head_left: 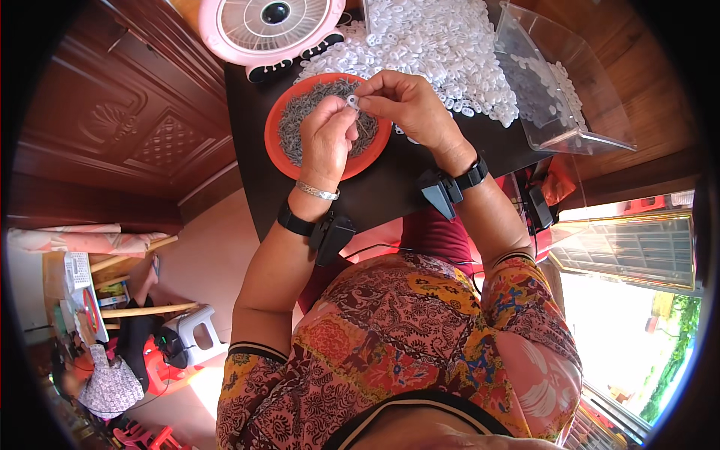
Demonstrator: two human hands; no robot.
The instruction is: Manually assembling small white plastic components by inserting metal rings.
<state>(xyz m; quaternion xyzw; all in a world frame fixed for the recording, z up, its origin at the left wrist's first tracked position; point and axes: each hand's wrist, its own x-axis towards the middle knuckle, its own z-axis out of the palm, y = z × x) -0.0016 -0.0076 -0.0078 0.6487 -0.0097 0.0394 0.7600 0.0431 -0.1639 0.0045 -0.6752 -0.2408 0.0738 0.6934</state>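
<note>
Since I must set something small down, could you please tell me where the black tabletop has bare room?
Bare tabletop lies between the red-orange basin, the right wrist device and the near edge; a narrow strip runs left of the basin. The far side is crowded: pink fan, white plastic pieces, clear bin.

Bowl [272,142] on the tabletop [390,187], small pieces [294,116] inside, fan [275,13] at its eleven o'clock, heap [427,56] at its two o'clock, bin [581,141] at its three o'clock
</note>
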